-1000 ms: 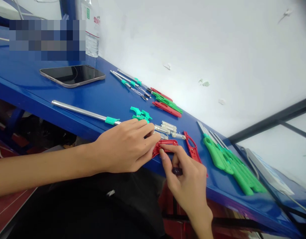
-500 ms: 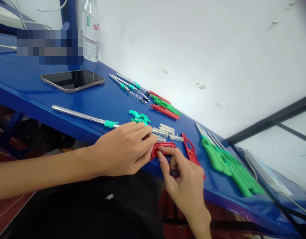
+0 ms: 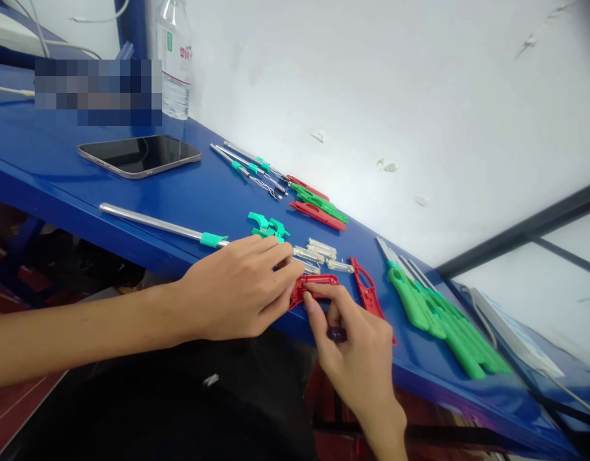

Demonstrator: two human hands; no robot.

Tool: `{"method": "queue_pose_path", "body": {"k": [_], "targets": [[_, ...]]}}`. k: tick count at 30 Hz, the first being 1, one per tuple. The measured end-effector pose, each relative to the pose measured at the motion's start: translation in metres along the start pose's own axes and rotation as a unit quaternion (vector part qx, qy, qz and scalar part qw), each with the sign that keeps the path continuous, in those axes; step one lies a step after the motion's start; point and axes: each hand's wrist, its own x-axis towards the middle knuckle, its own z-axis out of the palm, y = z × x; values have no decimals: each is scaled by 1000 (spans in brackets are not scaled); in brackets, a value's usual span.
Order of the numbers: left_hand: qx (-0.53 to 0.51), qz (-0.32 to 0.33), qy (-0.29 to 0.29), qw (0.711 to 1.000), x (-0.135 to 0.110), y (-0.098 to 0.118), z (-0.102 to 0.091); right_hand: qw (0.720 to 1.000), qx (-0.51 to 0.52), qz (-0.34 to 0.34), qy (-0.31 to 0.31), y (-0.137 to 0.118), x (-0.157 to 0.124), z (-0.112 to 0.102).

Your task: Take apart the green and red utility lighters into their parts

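Observation:
My left hand [image 3: 241, 285] is closed around one end of a red lighter handle shell [image 3: 323, 280], its open inside facing up. A metal lighter tube [image 3: 150, 218] with a teal collar [image 3: 213, 239] runs leftward from under this hand. My right hand [image 3: 355, 339] pinches thumb and forefinger at the inside of the shell; what lies between the fingertips is too small to make out. A dark rounded handle [image 3: 337, 334] is tucked in the curled fingers of my right hand, its tool end hidden. Just beyond are teal triggers [image 3: 270, 227] and clear fuel tanks [image 3: 321, 250].
Another red shell half [image 3: 369, 291] lies at the right. Several green lighters [image 3: 443, 320] are further right. Wired tubes [image 3: 249, 166] and red and green shells [image 3: 318, 205] lie along the wall. A phone [image 3: 141, 155] and water bottle [image 3: 174, 64] stand left on the blue table [image 3: 49, 141].
Almost nothing differs. Both hands keep the same grip and place at the red shell.

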Motion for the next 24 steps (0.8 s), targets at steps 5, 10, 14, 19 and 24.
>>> {"method": "queue_pose_path", "body": {"k": [5, 10, 14, 19, 24], "targets": [[-5, -3, 0, 1000, 1, 0, 0, 1000, 2, -1, 0, 0, -1, 0], [-8, -2, 4, 1000, 1, 0, 0, 1000, 3, -3, 2, 0, -1, -2], [-5, -5, 3, 1000, 1, 1, 0, 1000, 2, -4, 0, 0, -1, -2], [-13, -13, 5, 1000, 0, 0, 1, 1000, -3, 5, 0, 1, -2, 0], [-26, -21, 6, 999, 0, 0, 1, 1000, -5, 6, 0, 2, -1, 0]]}}
